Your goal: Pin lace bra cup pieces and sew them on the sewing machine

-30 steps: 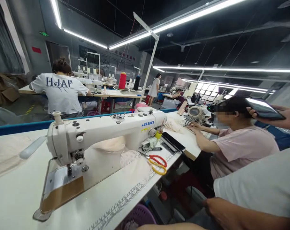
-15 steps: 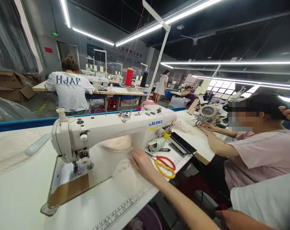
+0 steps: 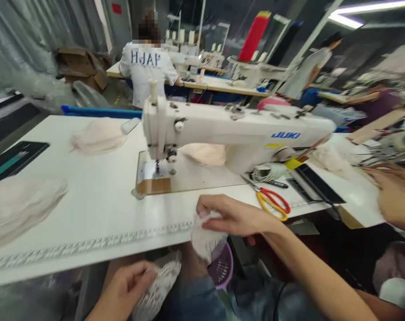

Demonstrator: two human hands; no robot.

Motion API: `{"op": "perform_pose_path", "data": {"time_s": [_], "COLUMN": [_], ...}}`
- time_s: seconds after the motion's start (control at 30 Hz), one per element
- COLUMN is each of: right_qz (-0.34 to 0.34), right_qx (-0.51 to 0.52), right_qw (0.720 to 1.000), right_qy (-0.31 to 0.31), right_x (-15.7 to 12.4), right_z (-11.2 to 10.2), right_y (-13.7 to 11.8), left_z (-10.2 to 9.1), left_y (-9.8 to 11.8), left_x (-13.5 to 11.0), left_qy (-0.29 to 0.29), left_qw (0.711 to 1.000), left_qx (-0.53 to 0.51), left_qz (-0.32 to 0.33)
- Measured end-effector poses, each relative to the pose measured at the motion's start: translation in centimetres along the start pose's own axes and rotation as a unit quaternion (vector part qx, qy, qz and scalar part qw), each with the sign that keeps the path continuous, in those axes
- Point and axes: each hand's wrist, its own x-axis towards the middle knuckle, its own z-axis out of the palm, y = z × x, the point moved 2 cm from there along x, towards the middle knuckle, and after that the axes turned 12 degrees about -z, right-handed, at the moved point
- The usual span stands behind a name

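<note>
We pinch lace in our left hand, thumb closed against curled fingers, the lace reaching past their tips. Our right hand is closed on pale cloth, hanging below its fingers. Beyond them stands a sewing machine; scissors lie to their right, a purple basket below.

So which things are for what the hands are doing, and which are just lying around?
Seem part of the job:
lacy cloth, in the left hand
pale cloth, in the right hand
sewing machine, likely, though neither hand touches it

Probably just lying about:
scissors
black marker
coil of cord
</note>
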Motion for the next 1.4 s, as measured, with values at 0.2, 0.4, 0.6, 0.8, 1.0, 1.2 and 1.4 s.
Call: {"op": "perform_pose_path", "data": {"time_s": [0.2,0.4,0.6,0.8,1.0,1.2,1.4], "right_qz": [-0.044,0.063,0.076,0.071,0.056,0.025,-0.016], "right_qx": [0.239,0.097,0.07,0.082,0.078,0.182,0.197], "right_qw": [0.965,0.993,0.994,0.993,0.994,0.983,0.98], "right_qy": [-0.099,0.035,0.027,0.045,0.053,0.027,0.015], "right_x": [0.9,2.5,2.6,2.4,2.6,1.9,1.0], "right_z": [7.1,13.6,14.5,14.2,14.8,13.5,13.4], "right_y": [-6.3,-4.1,-4.3,-4.3,-4.2,-3.2,-2.5], "left_z": [0.5,0.5,0.2,-0.1,0.1,-0.5,-1.3], "left_y": [0.5,-0.5,-2.3,-2.5,-2.7,-3.5,-3.9], "left_x": [-0.9,-2.4,-2.7,-3.0,-2.4,-2.6,-2.7], "left_qy": [-0.008,-0.034,-0.051,-0.055,-0.049,-0.071,-0.111], "left_qw": [0.999,0.994,0.994,0.994,0.994,0.99,0.98], "left_qx": [-0.05,-0.094,-0.068,-0.072,-0.079,-0.124,-0.162], "left_qz": [0.015,0.033,0.07,0.056,0.058,0.006,-0.035]}}
